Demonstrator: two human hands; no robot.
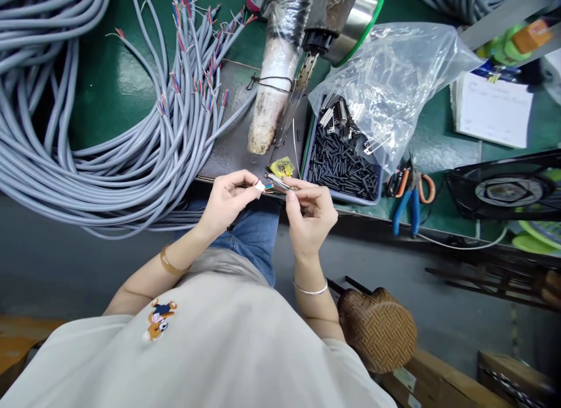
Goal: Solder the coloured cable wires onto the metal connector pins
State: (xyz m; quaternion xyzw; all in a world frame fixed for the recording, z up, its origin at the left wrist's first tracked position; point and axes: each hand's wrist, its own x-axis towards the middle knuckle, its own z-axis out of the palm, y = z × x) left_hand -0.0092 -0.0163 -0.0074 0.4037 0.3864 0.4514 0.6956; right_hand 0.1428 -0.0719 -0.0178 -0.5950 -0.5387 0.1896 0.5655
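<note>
My left hand [228, 200] pinches the stripped end of a grey cable [262, 186], where thin coloured wires show. My right hand [309, 212] is closed on a small metal connector [277, 182], held against those wire ends. Both hands hover at the front edge of the green bench [114, 86], above my lap. A yellow scrap [281, 166] lies just behind the connector.
A big bundle of grey cables [100, 156] with stripped coloured ends fills the left. A wrapped tube [274, 86] leans in the middle. To the right are a tray of black sleeves [344, 165], a plastic bag of connectors [385, 80], blue pliers [405, 203] and orange scissors [424, 189].
</note>
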